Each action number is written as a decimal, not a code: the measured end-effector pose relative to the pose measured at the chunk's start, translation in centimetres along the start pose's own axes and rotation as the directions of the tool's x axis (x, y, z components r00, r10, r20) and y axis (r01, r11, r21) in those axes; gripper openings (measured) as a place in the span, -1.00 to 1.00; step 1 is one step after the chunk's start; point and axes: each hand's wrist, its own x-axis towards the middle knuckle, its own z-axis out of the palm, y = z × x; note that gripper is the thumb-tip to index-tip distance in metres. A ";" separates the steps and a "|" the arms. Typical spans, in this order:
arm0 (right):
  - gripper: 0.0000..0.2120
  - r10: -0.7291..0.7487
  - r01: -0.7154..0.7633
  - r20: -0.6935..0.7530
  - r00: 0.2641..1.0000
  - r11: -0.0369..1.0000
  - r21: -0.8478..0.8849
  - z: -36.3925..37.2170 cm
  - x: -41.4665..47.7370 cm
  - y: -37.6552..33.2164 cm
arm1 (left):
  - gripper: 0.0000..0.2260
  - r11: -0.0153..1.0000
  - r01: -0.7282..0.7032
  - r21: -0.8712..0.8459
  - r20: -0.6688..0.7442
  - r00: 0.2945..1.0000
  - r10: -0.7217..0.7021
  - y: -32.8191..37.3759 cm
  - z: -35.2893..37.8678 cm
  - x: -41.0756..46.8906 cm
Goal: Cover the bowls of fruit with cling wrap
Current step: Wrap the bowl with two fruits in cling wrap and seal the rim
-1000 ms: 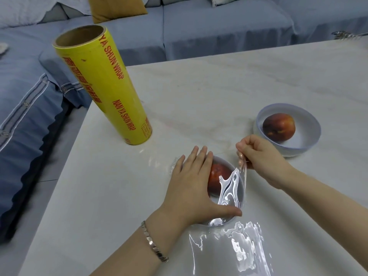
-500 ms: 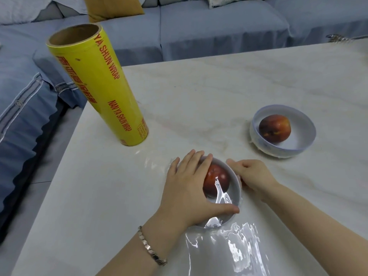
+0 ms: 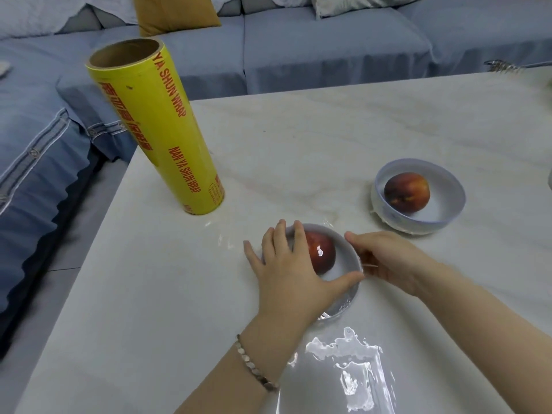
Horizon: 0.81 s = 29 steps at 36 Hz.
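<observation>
Clear cling film (image 3: 343, 363) lies stretched over the near bowl (image 3: 348, 304) and spills off its front side onto the pale marble surface (image 3: 298, 138), where it shines in wrinkled patches. Inside this bowl sits a red peach (image 3: 321, 252), seen through the film.

Resting flat on the near bowl's left half is the left hand (image 3: 286, 273). Its fingers are straight and spread over the rim, and the thumb lies along the front edge, pressing the film down without gripping anything. A beaded bracelet (image 3: 257, 366) circles that wrist.

Against the near bowl's right side is the right hand (image 3: 385, 258), back upward, with its fingers bent toward the outer wall. Their tips are hidden behind the rim, so I cannot tell whether they pinch the film or only push it against the bowl.

To the right of the near bowl and farther back, well apart from it, stands a second bowl (image 3: 460, 186) with another peach (image 3: 406, 191) in it. A little clear film seems bunched on its outer wall.

To the left of the near bowl and farther back, a yellow roll of wrap (image 3: 158, 127) stands on end with red lettering, its open cardboard core on top. Beyond it all runs a blue sofa (image 3: 298, 55) with a mustard cushion (image 3: 176, 10).
</observation>
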 end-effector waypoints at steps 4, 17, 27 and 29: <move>-0.80 -0.027 0.026 -0.005 1.000 0.998 -0.054 0.1 0.1 -0.2 | 0.14 0.945 -0.321 0.063 0.229 0.926 0.299 -2.3 -1.4 0.6; -0.78 -0.476 0.331 -0.398 0.784 0.863 -0.382 2.2 0.1 0.7 | 0.15 0.913 -0.387 0.129 0.185 0.914 0.362 -3.6 -1.1 0.8; -0.89 -0.502 0.308 -0.462 0.731 0.847 -0.433 1.6 1.2 1.4 | 0.11 0.912 -0.386 0.143 0.171 0.917 0.361 -3.4 -1.0 0.9; -0.90 -0.443 0.239 -0.473 0.761 0.870 -0.430 1.4 1.9 1.5 | 0.10 0.914 -0.379 0.141 0.173 0.919 0.354 -3.5 -1.0 0.9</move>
